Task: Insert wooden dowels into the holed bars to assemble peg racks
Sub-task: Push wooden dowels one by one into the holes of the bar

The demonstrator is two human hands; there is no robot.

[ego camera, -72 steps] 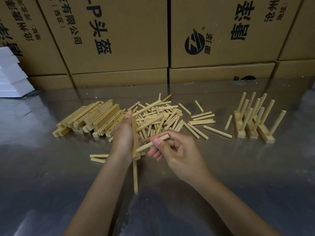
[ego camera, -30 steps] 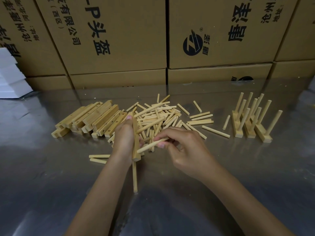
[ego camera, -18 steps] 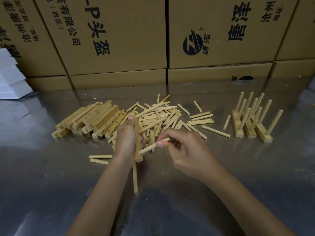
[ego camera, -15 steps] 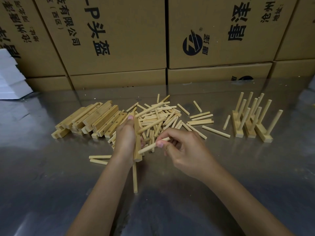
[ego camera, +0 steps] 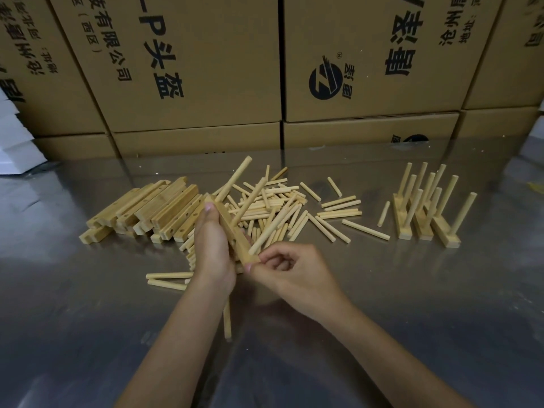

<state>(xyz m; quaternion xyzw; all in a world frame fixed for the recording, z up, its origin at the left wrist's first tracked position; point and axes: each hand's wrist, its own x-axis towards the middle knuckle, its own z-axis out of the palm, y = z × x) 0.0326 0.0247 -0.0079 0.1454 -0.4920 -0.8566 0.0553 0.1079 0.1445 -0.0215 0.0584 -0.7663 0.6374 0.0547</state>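
My left hand (ego camera: pixel 212 248) grips a holed wooden bar (ego camera: pixel 232 231) lifted above the steel table, one end pointing toward me. Three dowels stick out of the bar, slanting up and away; the farthest dowel (ego camera: pixel 235 178) is the highest. My right hand (ego camera: pixel 294 272) pinches the near end of the bar with thumb and forefinger, right beside the base of the nearest dowel (ego camera: pixel 272 225). A heap of loose dowels (ego camera: pixel 282 207) lies just behind my hands. Left of it is a stack of empty holed bars (ego camera: pixel 153 210).
Three finished peg racks (ego camera: pixel 424 213) stand at the right with their dowels up. Two loose dowels (ego camera: pixel 167 279) lie left of my wrist and one dowel (ego camera: pixel 227 322) under it. Cardboard boxes (ego camera: pixel 206 69) wall off the back; white foam (ego camera: pixel 14 142) sits far left.
The bar has been turned so its dowels now point up and away. My right hand has let go of the dowel it was pushing in and has moved to the bar's near end.
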